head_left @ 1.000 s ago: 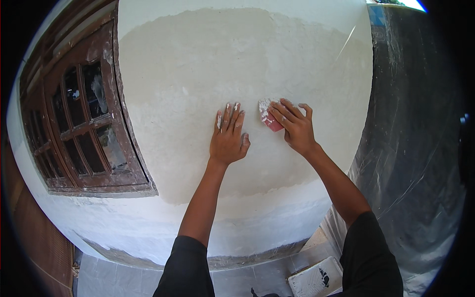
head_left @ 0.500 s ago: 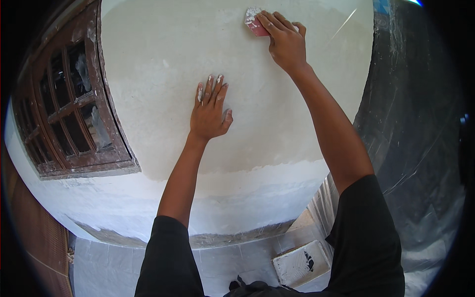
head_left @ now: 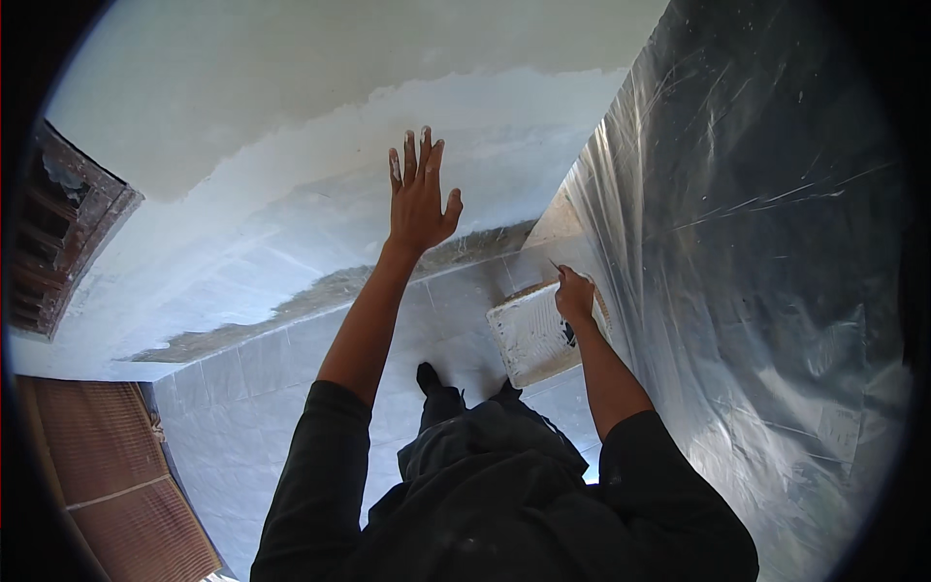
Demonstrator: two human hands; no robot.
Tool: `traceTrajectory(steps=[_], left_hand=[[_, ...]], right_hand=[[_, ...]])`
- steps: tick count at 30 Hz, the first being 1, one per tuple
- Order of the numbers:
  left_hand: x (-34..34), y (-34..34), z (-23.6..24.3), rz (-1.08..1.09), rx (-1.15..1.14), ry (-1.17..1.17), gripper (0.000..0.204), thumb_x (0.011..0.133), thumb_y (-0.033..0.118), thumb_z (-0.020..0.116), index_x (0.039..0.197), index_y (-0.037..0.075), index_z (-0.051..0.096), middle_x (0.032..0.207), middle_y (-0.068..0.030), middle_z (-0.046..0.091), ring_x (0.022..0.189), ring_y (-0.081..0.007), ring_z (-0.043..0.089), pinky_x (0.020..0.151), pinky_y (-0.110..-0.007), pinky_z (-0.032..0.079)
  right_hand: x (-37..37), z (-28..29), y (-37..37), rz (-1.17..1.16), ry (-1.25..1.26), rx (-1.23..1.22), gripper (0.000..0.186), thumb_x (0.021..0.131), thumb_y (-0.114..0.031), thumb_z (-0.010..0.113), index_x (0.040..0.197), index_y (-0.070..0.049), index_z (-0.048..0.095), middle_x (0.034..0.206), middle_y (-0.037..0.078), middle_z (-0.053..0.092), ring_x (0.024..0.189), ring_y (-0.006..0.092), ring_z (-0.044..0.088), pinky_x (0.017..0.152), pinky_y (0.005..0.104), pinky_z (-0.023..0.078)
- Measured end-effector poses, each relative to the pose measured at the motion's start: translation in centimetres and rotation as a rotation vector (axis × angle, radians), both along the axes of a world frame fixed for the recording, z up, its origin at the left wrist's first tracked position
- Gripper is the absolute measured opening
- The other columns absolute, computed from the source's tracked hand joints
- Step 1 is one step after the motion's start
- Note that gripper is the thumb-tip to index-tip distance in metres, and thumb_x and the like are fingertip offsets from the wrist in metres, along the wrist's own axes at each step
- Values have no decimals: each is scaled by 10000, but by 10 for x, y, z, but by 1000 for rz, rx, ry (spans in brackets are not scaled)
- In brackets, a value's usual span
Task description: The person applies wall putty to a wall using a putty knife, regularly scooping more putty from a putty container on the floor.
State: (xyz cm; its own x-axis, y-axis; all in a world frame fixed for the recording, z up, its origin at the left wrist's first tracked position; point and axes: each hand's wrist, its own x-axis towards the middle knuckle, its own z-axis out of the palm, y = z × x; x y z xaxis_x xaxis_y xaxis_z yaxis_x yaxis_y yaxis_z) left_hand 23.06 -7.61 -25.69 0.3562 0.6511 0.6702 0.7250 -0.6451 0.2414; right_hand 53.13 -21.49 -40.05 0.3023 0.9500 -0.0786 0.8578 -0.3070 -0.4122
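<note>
My left hand (head_left: 419, 206) is spread open, palm toward the wall (head_left: 320, 155), with white paste on its fingertips. It looks to rest on the pale lower band, though contact is hard to judge from here. Lower and to the right, my right hand (head_left: 575, 295) is closed round a putty scraper (head_left: 554, 263), of which only a thin edge shows. That hand is above a shallow tray (head_left: 529, 339) on the floor, its inside coated with white paste. A dark thing in the tray is partly hidden behind my right hand and wrist.
Shiny plastic sheeting (head_left: 756, 242) hangs along the right side. A brown wooden window frame (head_left: 82, 218) is set in the wall at far left. Grey sheeting (head_left: 252, 427) covers the floor, with a brown woven panel (head_left: 121, 475) at lower left. My feet stand near the tray.
My right hand has come down from high on the wall to the tray, carrying the scraper. My left hand is now against the lower, whiter band. The view has tilted downward.
</note>
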Motion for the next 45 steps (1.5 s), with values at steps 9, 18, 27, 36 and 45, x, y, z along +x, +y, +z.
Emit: traceTrajectory(steps=[9, 18, 27, 36, 45], left_hand=[[115, -205, -233, -82, -781, 168, 850, 853, 220, 640, 1552, -55, 243, 1669, -238, 172, 1563, -419, 82, 1261, -570, 59], [177, -251, -318, -144, -1040, 233, 876, 840, 209, 641, 1565, -34, 213, 1668, -236, 169, 1565, -399, 89, 1265, -556, 77], [207, -236, -402, -209, -1035, 344, 855, 862, 221, 637, 1565, -22, 216, 1668, -218, 182, 1567, -377, 98, 1275, -534, 55], [207, -234, -435, -189, -1014, 272, 866, 855, 192, 645, 1572, -15, 206, 1653, -233, 212, 1558, -396, 125, 1277, -537, 71], [196, -235, -438, -208, -1008, 269, 860, 849, 186, 643, 1566, -14, 212, 1643, -223, 245, 1554, -400, 140, 1275, -544, 78]], right_hand=[[84, -111, -179, -213, 217, -257, 344, 956, -121, 534, 1275, -80, 655, 986, 274, 706, 964, 472, 667, 878, 540, 508], [100, -157, -179, -288, 420, -96, 417, 985, -105, 511, 1394, -95, 593, 1156, 250, 700, 1122, 408, 666, 960, 451, 516], [117, -218, -130, -271, 329, -28, 352, 953, -36, 535, 1294, -28, 623, 981, 286, 697, 933, 476, 669, 829, 503, 510], [113, -237, -133, -335, 277, -122, 300, 951, -53, 551, 1234, -1, 635, 974, 281, 700, 907, 494, 660, 821, 484, 510], [82, -244, -138, -230, 40, -205, 378, 850, 46, 571, 1223, 13, 625, 1071, 267, 706, 963, 447, 654, 876, 510, 508]])
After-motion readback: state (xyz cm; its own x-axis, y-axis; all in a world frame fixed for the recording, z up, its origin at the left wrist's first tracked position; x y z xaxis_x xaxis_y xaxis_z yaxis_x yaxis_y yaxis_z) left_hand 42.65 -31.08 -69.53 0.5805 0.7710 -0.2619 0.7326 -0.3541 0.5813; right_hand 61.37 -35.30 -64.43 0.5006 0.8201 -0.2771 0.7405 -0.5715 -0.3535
